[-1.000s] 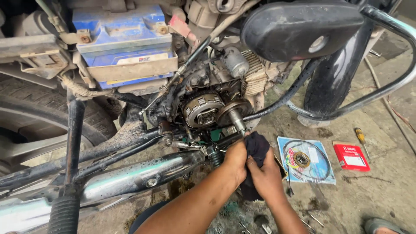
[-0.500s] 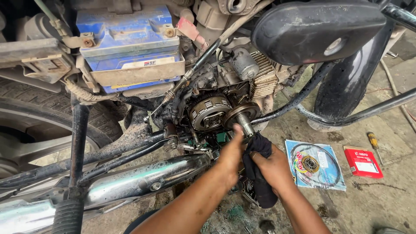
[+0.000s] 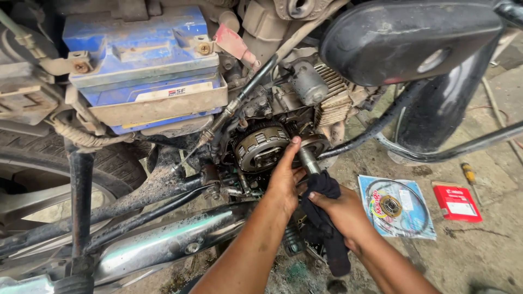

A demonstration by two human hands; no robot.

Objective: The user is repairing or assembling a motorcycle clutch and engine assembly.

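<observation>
Black tyre [image 3: 447, 109] and mudguard [image 3: 408, 38], upper right of frame: largest items, well apart from the work.
Blue battery [image 3: 141, 60], upper left, in its tray above the engine.
Chromed exhaust pipe [image 3: 163, 245], lower left, running under my left forearm and bounding that side.
Round clutch assembly [image 3: 261, 148], centre of frame, uncovered; the steel shaft [image 3: 309, 161] stands just beside it on its right.
Packaged cable [image 3: 395, 207] and small red box [image 3: 456, 202], lying on the concrete floor [image 3: 490, 245] at right; a screwdriver [image 3: 468, 175] lies near them.
My left hand [image 3: 284, 177]: fingers spread and unclenched, thumb tip touching the clutch rim, gripping nothing.
My right hand [image 3: 340, 209]: clenched on a dark rag [image 3: 322, 218], bunched against the base of the shaft.
Handling note, as I judge it: wipe along the shaft in short strokes, left hand steadying the clutch.
Room: tight between frame tubes and exhaust; free space lies only toward the lower right.
</observation>
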